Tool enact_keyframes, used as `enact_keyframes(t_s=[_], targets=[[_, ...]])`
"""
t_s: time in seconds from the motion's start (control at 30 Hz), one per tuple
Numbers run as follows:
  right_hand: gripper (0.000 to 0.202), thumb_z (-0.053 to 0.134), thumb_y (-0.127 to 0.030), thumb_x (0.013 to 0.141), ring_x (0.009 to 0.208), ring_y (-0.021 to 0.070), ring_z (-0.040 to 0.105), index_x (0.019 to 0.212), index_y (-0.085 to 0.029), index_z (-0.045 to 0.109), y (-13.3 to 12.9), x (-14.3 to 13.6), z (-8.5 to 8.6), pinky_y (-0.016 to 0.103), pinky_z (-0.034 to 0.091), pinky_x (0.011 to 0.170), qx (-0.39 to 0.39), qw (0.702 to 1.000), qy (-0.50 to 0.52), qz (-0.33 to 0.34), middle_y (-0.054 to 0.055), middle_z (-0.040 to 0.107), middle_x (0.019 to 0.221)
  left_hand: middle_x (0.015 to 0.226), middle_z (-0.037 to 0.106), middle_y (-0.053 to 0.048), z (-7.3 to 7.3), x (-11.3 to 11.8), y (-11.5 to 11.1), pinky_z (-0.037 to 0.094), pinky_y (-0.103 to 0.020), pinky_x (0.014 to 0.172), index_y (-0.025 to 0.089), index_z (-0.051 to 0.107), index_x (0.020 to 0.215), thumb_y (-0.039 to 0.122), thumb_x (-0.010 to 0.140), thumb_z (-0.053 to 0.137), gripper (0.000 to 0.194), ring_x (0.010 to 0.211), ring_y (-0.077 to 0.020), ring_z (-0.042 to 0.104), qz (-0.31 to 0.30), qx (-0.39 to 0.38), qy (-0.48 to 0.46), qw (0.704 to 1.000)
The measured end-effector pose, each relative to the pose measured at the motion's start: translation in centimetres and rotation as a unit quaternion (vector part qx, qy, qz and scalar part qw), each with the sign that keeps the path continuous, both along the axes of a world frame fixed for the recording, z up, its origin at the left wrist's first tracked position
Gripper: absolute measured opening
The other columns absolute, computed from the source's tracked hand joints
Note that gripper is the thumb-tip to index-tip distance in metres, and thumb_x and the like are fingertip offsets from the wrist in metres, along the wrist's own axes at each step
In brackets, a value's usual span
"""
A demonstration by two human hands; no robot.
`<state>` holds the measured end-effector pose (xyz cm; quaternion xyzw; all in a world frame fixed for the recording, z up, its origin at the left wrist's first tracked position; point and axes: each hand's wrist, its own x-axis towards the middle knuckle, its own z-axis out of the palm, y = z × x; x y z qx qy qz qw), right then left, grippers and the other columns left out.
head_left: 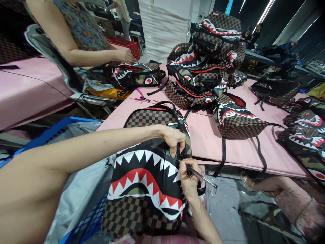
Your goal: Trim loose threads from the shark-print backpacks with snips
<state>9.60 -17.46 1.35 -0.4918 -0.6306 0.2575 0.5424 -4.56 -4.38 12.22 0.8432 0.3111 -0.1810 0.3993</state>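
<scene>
A checkered backpack (137, 159) with a red and white shark-mouth print leans upright against the edge of the pink table, close to my body. My left hand (175, 138) reaches across its top and pinches the black edge near the zipper on the right side. Just below, my right hand (189, 174) holds a clear pen (203, 178) with a black end; its tip points at the spot by my left fingers. The exact contact of the tip is hidden.
Several similar backpacks (208, 61) are piled on the pink table (203, 142). Small snips (143, 99) lie behind my backpack. At the back left a person's hands (127, 56) rest on another backpack (137, 75). A blue crate (88, 217) with grey lining stands at lower left.
</scene>
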Motion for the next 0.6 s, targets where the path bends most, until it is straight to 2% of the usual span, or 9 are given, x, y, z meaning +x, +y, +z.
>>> enact_keyframes(t_s=[0.3,0.6], targets=[[0.012,0.055,-0.028,0.083,0.062,0.0123,0.059,0.075,-0.02,0.053,0.17,-0.12,-0.06,0.024,0.044,0.058,0.01,1.0,-0.003,-0.001,-0.001,0.06,0.067,0.07,0.068,0.002,0.1,-0.29,-0.03,0.04,-0.02,0.064,0.018,0.073,0.084,0.014,0.057,0.07,0.027,0.071,-0.0142,0.057,0.01,-0.03,-0.014,0.999],[0.013,0.053,-0.029,0.083,0.061,0.0115,0.057,0.074,-0.019,0.052,0.43,0.14,0.0,0.023,0.044,0.057,-0.002,1.0,-0.011,0.005,-0.002,0.059,0.067,0.059,0.063,0.004,-0.24,-0.13,0.22,0.037,-0.019,0.059,0.019,0.073,0.077,0.013,0.054,0.071,0.024,0.064,-0.0122,0.052,0.02,-0.024,-0.028,0.999]])
